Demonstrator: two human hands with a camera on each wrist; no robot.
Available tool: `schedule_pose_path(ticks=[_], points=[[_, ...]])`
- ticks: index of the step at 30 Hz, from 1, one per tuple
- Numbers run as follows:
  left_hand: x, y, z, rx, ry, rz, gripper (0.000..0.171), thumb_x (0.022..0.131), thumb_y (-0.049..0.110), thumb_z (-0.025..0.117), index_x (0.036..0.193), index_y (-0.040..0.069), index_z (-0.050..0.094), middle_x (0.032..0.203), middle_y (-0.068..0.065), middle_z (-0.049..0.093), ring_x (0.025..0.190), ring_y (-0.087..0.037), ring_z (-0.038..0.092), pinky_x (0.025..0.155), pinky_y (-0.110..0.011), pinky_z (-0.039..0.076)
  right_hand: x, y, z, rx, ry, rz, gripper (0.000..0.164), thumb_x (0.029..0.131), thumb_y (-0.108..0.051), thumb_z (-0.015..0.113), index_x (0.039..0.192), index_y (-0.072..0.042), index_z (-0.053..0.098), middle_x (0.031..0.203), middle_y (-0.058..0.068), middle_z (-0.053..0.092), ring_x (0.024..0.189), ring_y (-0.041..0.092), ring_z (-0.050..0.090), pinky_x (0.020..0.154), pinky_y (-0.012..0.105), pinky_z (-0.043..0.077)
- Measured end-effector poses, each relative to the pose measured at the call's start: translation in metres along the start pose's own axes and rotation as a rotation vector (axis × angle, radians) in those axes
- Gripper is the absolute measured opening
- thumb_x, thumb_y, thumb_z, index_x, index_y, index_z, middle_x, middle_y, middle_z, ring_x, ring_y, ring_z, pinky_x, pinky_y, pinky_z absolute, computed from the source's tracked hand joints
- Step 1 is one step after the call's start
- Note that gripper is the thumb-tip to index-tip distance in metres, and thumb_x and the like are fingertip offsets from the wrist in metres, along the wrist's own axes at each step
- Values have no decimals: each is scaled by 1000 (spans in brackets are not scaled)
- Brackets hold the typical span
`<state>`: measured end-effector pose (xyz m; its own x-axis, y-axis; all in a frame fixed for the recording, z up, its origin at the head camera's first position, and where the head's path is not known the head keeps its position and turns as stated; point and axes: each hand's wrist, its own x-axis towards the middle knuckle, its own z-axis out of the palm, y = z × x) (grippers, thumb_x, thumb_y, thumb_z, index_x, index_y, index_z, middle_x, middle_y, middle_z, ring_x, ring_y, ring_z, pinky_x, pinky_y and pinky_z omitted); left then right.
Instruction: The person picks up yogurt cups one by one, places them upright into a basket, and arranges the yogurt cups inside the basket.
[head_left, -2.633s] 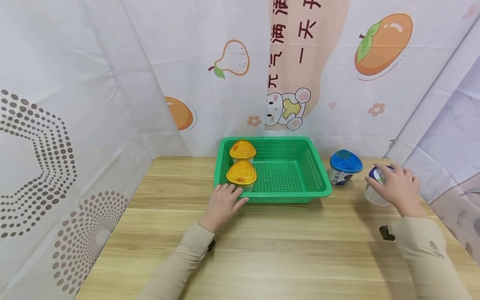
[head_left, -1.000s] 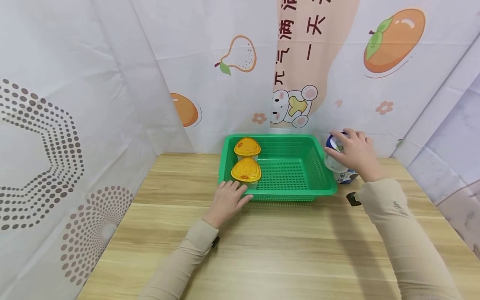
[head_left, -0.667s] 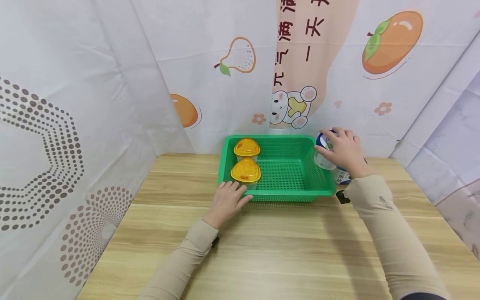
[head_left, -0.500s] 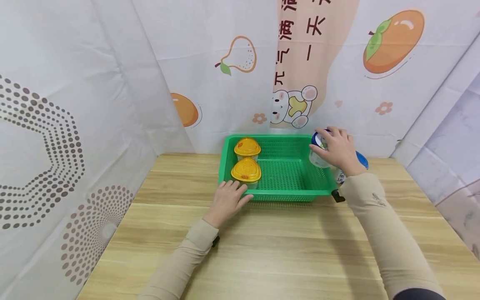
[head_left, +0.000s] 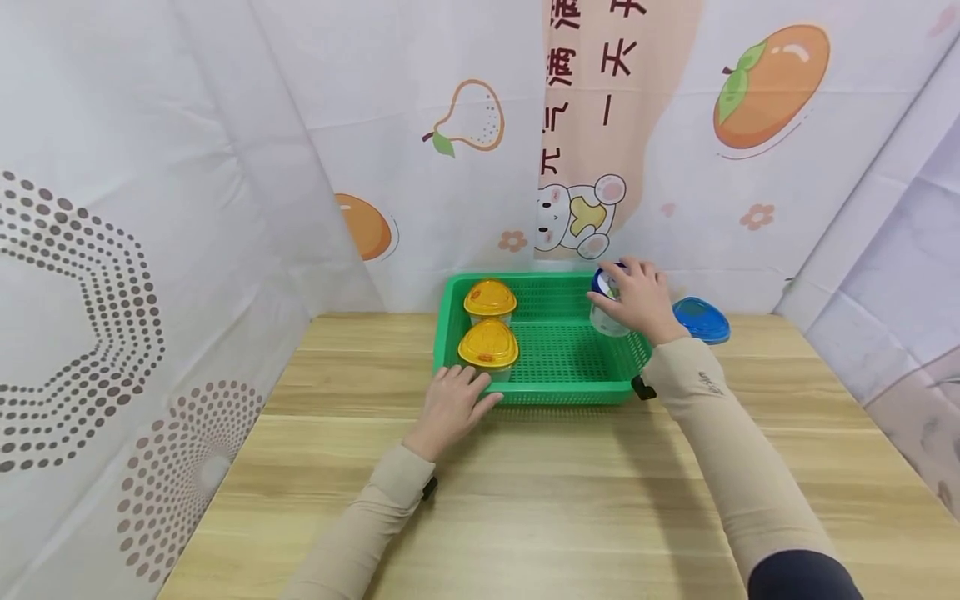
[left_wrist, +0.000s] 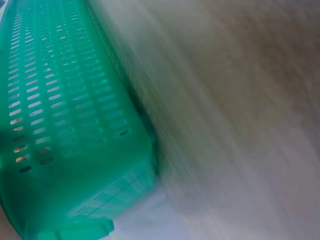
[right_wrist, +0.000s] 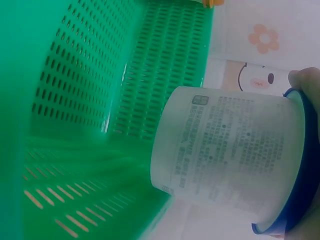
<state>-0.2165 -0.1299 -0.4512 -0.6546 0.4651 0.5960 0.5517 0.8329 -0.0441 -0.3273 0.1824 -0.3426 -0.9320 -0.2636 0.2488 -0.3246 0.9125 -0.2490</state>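
Right hand grips the white tub over the green basket; left hand rests on it, fingers loose. Looks like loading; lowering seems next.

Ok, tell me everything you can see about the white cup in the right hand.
The white, round, plastic-looking cup narrows toward its base and has a dark blue rim on top. Small grey print, too blurred to read, covers one side. The right hand grips it near the top, roughly upright, over the right part of the green perforated plastic basket; whether they touch is unclear.
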Motion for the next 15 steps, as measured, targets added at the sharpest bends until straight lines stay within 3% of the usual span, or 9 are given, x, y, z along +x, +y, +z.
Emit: schedule_pose_path(ticks=[15], points=[[2,0,-1,-7,-24,-13,30,90,44,62,92,15,60,78,-2,60,72,-22,56,65,-32,36,17,-9,11,-2,-41,0,63,95,-44,58,146,-12,42,146,29,35,133,52,30,105,68,22]])
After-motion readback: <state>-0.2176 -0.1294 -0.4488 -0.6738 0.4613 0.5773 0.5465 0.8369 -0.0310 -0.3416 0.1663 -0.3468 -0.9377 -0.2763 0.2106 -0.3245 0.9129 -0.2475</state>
